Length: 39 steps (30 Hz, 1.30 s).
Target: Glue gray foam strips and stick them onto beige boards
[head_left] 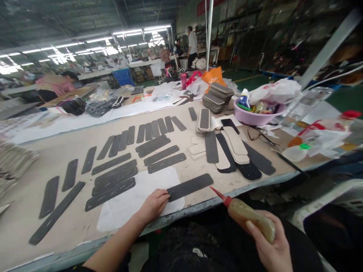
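Observation:
My left hand rests on a white sheet near the table's front edge, its fingers curled onto the left end of a long black strip that lies flat. My right hand is closed round a tan squeeze bottle with a red nozzle; the nozzle tip sits just off the strip's right end. Several more black strips lie in rows across the beige table to the left and behind.
Beige and black strips overlap at the centre right, with stacks behind. A pink bowl, plastic bags and bottles crowd the right end. Scissors lie nearby. Other people work at far benches.

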Each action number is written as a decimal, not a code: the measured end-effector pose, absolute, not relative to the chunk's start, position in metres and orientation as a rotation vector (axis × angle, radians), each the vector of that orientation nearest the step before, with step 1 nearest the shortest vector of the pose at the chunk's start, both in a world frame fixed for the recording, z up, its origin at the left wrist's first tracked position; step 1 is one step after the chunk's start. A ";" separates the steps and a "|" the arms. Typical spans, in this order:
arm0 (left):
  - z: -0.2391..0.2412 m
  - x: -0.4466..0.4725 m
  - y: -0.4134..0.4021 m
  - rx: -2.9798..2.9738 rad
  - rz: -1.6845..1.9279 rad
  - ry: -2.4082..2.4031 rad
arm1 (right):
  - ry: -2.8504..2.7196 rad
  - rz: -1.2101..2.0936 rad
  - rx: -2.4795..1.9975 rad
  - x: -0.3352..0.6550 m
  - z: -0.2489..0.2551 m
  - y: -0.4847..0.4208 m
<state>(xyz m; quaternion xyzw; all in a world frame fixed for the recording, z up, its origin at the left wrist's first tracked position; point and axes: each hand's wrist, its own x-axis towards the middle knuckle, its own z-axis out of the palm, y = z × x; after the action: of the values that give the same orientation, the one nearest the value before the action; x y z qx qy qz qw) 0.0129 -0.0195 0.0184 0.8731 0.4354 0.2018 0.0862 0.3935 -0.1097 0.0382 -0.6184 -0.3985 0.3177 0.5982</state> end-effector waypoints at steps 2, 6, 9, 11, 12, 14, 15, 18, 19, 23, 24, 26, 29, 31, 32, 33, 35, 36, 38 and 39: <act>0.012 0.013 -0.023 2.584 0.706 1.278 | -1.180 0.720 -1.383 0.370 0.045 -0.095; 0.004 0.013 -0.028 2.525 0.835 1.360 | -1.614 0.689 -1.141 0.325 0.049 -0.067; 0.006 0.014 -0.029 2.537 0.818 1.345 | -1.782 0.709 -1.030 0.298 0.047 -0.054; 0.008 0.014 -0.029 2.552 0.796 1.311 | -1.857 0.749 -1.005 0.284 0.045 -0.050; 0.009 0.014 -0.028 2.555 0.784 1.298 | -1.889 0.766 -1.000 0.278 0.044 -0.049; 0.010 0.014 -0.027 2.557 0.754 1.282 | -1.939 0.784 -0.994 0.271 0.043 -0.048; 0.010 0.013 -0.027 2.555 0.741 1.279 | -1.959 0.786 -0.991 0.269 0.042 -0.047; 0.010 0.013 -0.026 2.539 0.726 1.281 | -2.007 0.775 -1.007 0.266 0.040 -0.047; 0.010 0.013 -0.026 2.532 0.730 1.279 | -2.014 0.771 -1.021 0.267 0.040 -0.047; 0.010 0.014 -0.027 2.481 0.766 1.284 | -1.987 0.728 -1.082 0.276 0.037 -0.049; 0.010 0.014 -0.027 2.467 0.777 1.288 | -1.972 0.707 -1.103 0.280 0.036 -0.049; 0.011 0.014 -0.027 2.446 0.786 1.288 | -1.941 0.657 -1.149 0.291 0.034 -0.050; 0.013 0.014 -0.028 2.436 0.781 1.270 | -1.877 0.538 -1.219 0.311 0.032 -0.049; 0.013 0.014 -0.028 2.434 0.780 1.261 | -1.828 0.447 -1.270 0.327 0.029 -0.048; 0.012 0.014 -0.027 2.435 0.783 1.261 | -1.805 0.408 -1.297 0.334 0.027 -0.047; 0.011 0.014 -0.027 2.438 0.787 1.263 | -1.787 0.375 -1.322 0.341 0.026 -0.046; 0.010 0.014 -0.027 2.450 0.802 1.269 | -1.756 0.310 -1.363 0.354 0.025 -0.043; 0.009 0.014 -0.027 2.456 0.811 1.270 | -1.743 0.269 -1.380 0.360 0.025 -0.042; 0.008 0.014 -0.026 2.465 0.825 1.274 | -1.724 0.190 -1.414 0.367 0.027 -0.041; 0.008 0.014 -0.026 2.463 0.825 1.277 | -1.714 0.162 -1.427 0.369 0.028 -0.040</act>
<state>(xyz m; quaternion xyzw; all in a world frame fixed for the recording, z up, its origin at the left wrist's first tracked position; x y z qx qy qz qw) 0.0140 -0.0260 0.0075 0.8445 0.4378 0.2827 0.1231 0.3686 -0.0403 0.0283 -0.5740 -0.6893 0.0652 0.4372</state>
